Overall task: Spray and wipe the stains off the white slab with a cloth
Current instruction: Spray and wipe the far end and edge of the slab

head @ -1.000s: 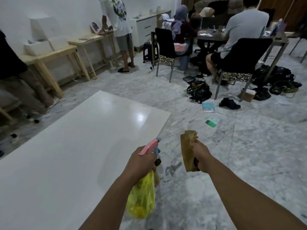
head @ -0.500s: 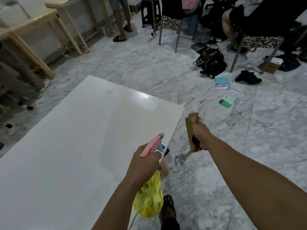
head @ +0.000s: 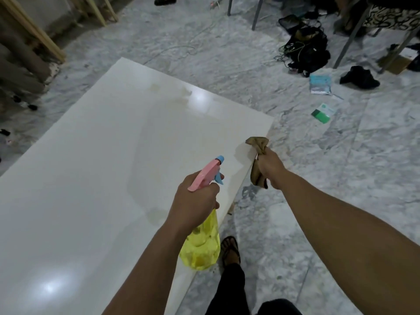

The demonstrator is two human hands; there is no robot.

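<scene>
**Yellow bottle aimed, cloth waiting**

Yellow spray bottle (head: 201,244) sits in the left hand (head: 195,201), fingers wrapped tight round its neck and pink top pointing at the white slab (head: 95,169), likely ready to squirt. The right hand (head: 269,168) squeezes a brown cloth (head: 256,144) over the slab's edge, close for wiping. Faint stains (head: 170,89) show at the far end. The slab lies on the marble floor (head: 341,167).

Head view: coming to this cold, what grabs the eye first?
The big white slab fills the left, flat on the marble floor, with faint yellowish stains near its far end. Over its right edge, the left hand grips a yellow spray bottle with a pink head, while the right hand clutches a brown cloth.
</scene>
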